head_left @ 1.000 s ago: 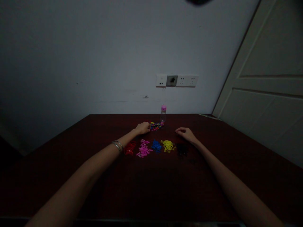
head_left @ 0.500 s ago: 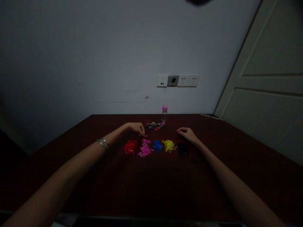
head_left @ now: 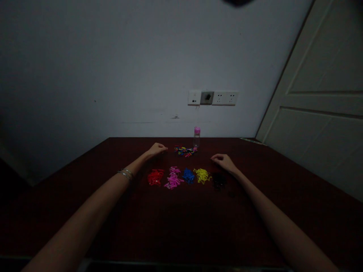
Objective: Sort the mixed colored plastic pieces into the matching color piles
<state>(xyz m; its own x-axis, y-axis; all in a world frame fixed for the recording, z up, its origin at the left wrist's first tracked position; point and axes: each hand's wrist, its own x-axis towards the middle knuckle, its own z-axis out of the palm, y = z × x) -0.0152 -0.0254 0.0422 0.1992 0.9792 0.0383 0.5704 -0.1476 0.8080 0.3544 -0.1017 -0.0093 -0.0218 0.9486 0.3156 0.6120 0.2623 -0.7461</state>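
Note:
My left hand, with bracelets on its wrist, is just left of a mixed pile of small coloured band-like pieces. Its fingers are pressed together, and nothing shows between them. My right hand rests on the table with fingers curled, beyond a dark pile. Sorted by colour, a row of piles lies nearer to me: red pieces, pink pieces, blue pieces and yellow pieces. The pieces look like small rubber bands, but the dim light hides detail.
A clear bottle with a pink cap stands behind the mixed pile. The dark red table meets a wall with sockets. To the right is a pale panelled door.
My left hand has moved away from above the pink pile, back and left toward the mixed pile. The pink piece at its fingertips no longer shows there. My right hand has stayed put.

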